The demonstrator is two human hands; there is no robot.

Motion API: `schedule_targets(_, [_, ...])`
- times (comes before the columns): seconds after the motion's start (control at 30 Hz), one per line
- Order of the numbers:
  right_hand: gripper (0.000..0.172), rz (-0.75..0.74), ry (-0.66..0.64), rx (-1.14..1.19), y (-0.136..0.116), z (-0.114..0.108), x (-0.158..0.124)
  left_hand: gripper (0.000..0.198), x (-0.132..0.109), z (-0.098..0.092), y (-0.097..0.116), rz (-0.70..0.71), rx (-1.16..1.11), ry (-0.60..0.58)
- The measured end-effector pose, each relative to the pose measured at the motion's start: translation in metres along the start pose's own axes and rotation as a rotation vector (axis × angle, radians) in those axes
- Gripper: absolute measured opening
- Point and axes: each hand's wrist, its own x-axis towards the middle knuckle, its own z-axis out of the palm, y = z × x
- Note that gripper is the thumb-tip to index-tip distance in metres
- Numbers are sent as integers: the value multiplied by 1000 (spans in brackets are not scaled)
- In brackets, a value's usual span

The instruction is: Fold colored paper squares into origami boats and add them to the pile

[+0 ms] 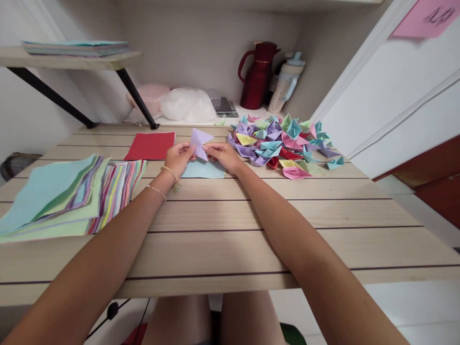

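A folded sheet of purple paper [200, 142] is held up between both hands, its points spreading outward. My left hand [179, 157] pinches its left edge, thumb in front. On the other side, my right hand [223, 154] grips the right edge between thumb and fingers. Beneath them a light blue sheet [203, 170] lies flat on the table, partly covered by the hands. To the right of my right hand is a heap of folded paper boats [271, 149] in purple, pink, blue, green, yellow and red.
Red paper [151, 146] lies behind my left forearm. Stacks of coloured paper [53, 187] cover the table's left side. More sheets [75, 48] rest on a raised shelf [64, 60]. A red jug [257, 79], a tumbler [286, 84] and a white plastic bag [187, 105] stand at the back.
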Motion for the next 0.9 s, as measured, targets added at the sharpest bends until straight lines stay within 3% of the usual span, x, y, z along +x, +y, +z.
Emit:
schedule_targets(0.17, [23,-4,-35,69,3,-2,1,27,-2,1,2,-5,-52,4])
schedule_targets(0.6, [19,52,67,64,4,1,2,27,-1,-1,2,5,-27,-11])
schedule_targets(0.9, [13,64,134,57,5,4,2,38,-3,-2,3,-40,3,-29])
